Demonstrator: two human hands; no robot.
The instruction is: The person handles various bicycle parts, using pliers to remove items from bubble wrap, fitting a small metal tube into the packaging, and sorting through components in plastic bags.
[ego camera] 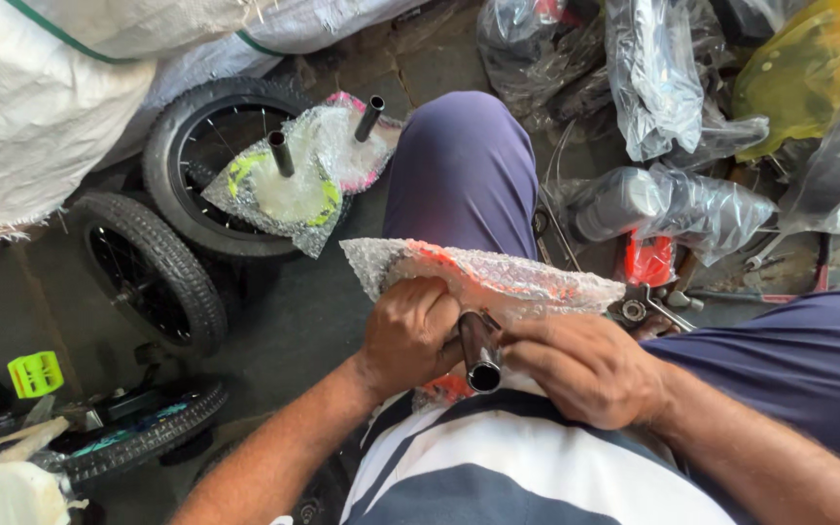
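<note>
In the person's lap, over the striped shirt, the left hand [408,335] is curled shut around a dark metal tube [479,355], its knuckles up and its thumb side toward the body. The right hand [585,367] comes in from the other side with fingers bent, pinching at the tube and the bubble wrap [483,272] just beyond it; both forearms slant inward from the lower corners. The tube's open end faces the camera, between the two hands and touching both, and its far part disappears under the orange-tinted bubble wrap that drapes over the knee.

Farther out on the floor to the left lie two more wrapped parts [303,175], each with one dark tube sticking up, resting on a small spoked wheel [208,160]. A second wheel [153,267] leans just beside it, and a third tyre [143,433] shows lower left near a bright green pedal [35,373]. Clear plastic bags [668,92] of parts crowd the upper right, and white woven sacks [51,97] fill the upper left.
</note>
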